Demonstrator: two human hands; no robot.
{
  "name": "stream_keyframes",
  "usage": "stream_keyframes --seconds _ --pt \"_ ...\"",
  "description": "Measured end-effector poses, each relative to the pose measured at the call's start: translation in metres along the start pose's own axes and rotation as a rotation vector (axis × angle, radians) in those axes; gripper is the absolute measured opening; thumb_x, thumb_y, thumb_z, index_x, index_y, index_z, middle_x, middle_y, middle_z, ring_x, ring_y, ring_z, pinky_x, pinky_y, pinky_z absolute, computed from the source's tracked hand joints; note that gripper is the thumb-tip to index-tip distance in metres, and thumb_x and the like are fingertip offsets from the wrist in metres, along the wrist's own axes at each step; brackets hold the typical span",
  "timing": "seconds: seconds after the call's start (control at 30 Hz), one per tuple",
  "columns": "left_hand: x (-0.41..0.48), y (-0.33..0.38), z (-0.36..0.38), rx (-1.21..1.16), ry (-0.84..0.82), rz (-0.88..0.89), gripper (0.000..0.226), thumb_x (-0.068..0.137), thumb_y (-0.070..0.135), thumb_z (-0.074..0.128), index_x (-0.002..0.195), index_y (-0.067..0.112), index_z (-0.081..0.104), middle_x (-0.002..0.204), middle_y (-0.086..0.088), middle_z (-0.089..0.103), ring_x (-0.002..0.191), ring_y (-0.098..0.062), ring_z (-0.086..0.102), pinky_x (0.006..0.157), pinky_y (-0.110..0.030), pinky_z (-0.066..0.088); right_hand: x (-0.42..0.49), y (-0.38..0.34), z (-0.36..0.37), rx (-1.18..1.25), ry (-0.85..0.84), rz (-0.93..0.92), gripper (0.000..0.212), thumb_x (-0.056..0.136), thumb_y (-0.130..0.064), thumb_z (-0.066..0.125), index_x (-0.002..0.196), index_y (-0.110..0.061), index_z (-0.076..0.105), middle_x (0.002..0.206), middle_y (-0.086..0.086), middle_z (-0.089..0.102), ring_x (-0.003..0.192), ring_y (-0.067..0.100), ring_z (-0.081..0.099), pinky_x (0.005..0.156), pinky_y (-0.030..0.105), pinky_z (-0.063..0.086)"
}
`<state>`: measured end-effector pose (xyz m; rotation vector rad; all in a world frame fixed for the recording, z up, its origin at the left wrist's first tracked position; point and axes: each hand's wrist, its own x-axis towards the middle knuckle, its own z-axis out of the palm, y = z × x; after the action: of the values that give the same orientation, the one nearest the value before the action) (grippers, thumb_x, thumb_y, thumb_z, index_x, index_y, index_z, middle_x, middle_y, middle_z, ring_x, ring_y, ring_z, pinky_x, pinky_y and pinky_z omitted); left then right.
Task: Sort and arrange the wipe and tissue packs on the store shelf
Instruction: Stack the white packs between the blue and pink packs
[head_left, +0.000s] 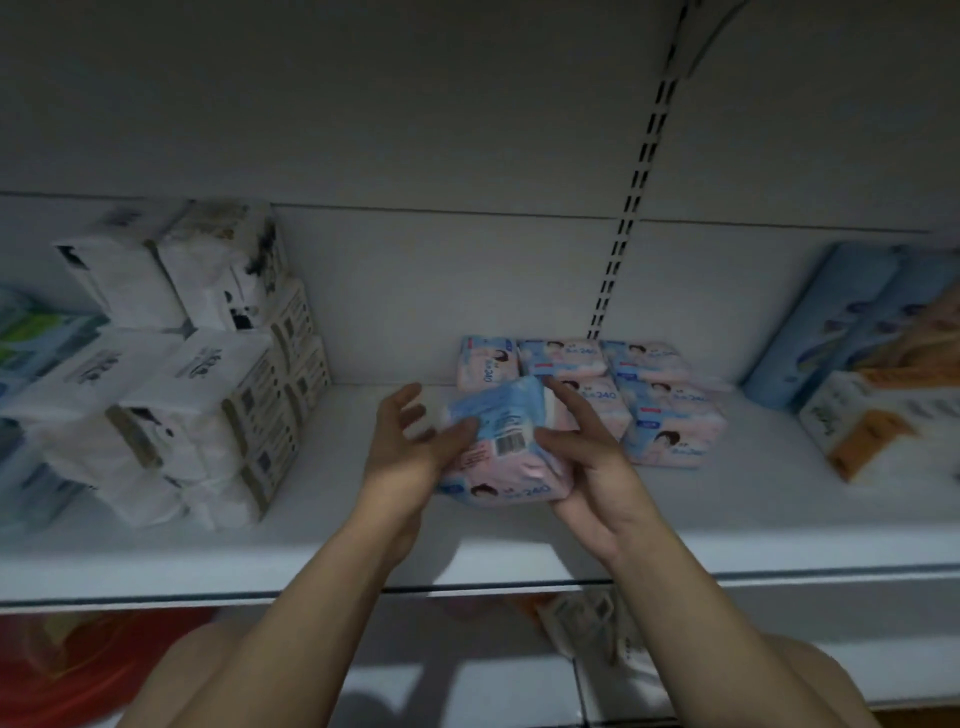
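Observation:
A pink and blue wipe pack (506, 447) with a barcode on its side is held between both hands above the white shelf (363, 540). My left hand (410, 447) holds its left end with the thumb across the top, other fingers spread. My right hand (582, 457) grips its right end, index finger lying along the top. Behind it, several matching pink and blue packs (654, 400) lie stacked at the back of the shelf.
White tissue bundles (208, 405) are stacked on the left, with green and blue packs (31, 338) at the far left. Blue and orange tissue packs (857, 364) stand on the right. A slotted upright (631, 208) runs up the back wall. Lower shelves show below.

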<state>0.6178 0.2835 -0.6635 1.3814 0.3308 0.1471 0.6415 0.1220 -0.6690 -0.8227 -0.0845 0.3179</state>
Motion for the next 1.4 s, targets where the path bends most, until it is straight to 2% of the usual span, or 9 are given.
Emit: stream_keyframes --seconds 0.17,0.3,0.47,0.6,0.8,0.93,1.13,1.27,1.4 --pt "-0.01 0.006 0.013 0.002 -0.346 -0.245 0.065 0.074 0.055 0.063 0.131 0.028 0.051 0.106 -0.004 0.074 0.093 -0.028 0.071 0.079 -0.048 0.057 -0.016 -0.018 -0.018 -0.159 0.094 0.019 0.069 0.069 -0.02 0.082 0.131 -0.011 0.053 0.124 0.02 0.063 0.117 0.039 0.057 0.093 0.053 0.05" --pt "-0.01 0.009 0.016 -0.077 -0.408 -0.428 0.066 0.085 0.072 0.037 0.107 0.016 0.066 0.089 -0.012 0.07 0.06 -0.027 0.065 0.052 -0.027 0.051 -0.029 -0.029 -0.028 -0.686 0.325 0.077 0.034 0.096 -0.039 0.05 0.112 -0.013 0.066 0.099 0.013 0.073 0.083 0.03 0.071 0.053 0.032 0.053" --pt "-0.007 0.007 0.016 0.078 -0.614 -0.347 0.054 0.077 0.05 0.072 0.111 0.01 0.061 0.086 -0.015 0.065 0.052 -0.02 0.054 0.047 -0.026 0.047 -0.036 -0.036 -0.037 -0.922 0.48 0.031 0.024 0.098 -0.034 0.044 0.097 -0.023 0.065 0.08 0.008 0.073 0.056 0.025 0.067 0.038 0.023 0.04" --pt "-0.01 -0.007 0.028 0.334 -0.501 -0.373 0.053 0.09 0.059 0.049 0.099 0.009 0.065 0.066 -0.012 0.06 0.046 -0.019 0.05 0.046 -0.025 0.043 -0.04 -0.038 -0.046 -1.109 0.529 0.0 0.03 0.095 -0.036 0.048 0.076 -0.018 0.062 0.071 0.007 0.065 0.062 0.025 0.058 0.05 0.026 0.039" --pt "-0.009 -0.017 0.033 0.538 -0.394 -0.429 0.087 0.088 0.076 0.019 0.091 0.006 0.069 0.056 -0.014 0.06 0.046 -0.023 0.057 0.05 -0.029 0.051 -0.04 -0.034 -0.045 -1.179 0.441 0.186 0.048 0.097 -0.055 0.034 0.104 -0.019 0.064 0.104 0.006 0.066 0.087 0.023 0.062 0.07 0.045 0.058" --pt "-0.01 -0.02 0.035 0.408 -0.48 -0.317 0.071 0.077 0.077 0.043 0.104 0.016 0.066 0.085 -0.018 0.071 0.071 -0.034 0.068 0.062 -0.046 0.059 -0.04 -0.037 -0.048 -1.165 0.456 0.113 0.044 0.097 -0.056 0.032 0.102 -0.024 0.063 0.112 0.005 0.066 0.099 0.024 0.061 0.089 0.043 0.051" --pt "0.006 -0.039 0.048 0.801 -0.492 0.057 0.04 0.081 0.059 0.065 0.112 0.038 0.051 0.109 0.017 0.061 0.085 -0.004 0.062 0.068 -0.016 0.05 -0.036 -0.036 -0.053 -1.148 0.471 0.112 0.029 0.092 -0.052 0.05 0.101 -0.025 0.057 0.101 -0.003 0.065 0.087 0.017 0.062 0.067 0.032 0.05" --pt "0.027 -0.05 0.051 1.104 -0.602 0.155 0.078 0.072 0.085 0.043 0.136 0.041 0.044 0.129 0.011 0.052 0.12 -0.011 0.047 0.098 -0.033 0.046 -0.036 -0.037 -0.058 -1.379 0.556 -0.005 0.031 0.085 -0.049 0.062 0.096 -0.023 0.051 0.097 -0.003 0.06 0.076 0.01 0.054 0.058 0.024 0.039" --pt "0.042 -0.02 0.05 0.632 -0.125 0.261 0.043 0.09 0.063 0.047 0.093 0.024 0.066 0.094 0.009 0.068 0.083 -0.007 0.064 0.069 -0.025 0.05 -0.031 -0.034 -0.069 -1.591 0.547 -0.285 0.053 0.08 -0.047 0.068 0.123 -0.019 0.053 0.118 0.004 0.055 0.1 0.021 0.055 0.076 0.024 0.041"
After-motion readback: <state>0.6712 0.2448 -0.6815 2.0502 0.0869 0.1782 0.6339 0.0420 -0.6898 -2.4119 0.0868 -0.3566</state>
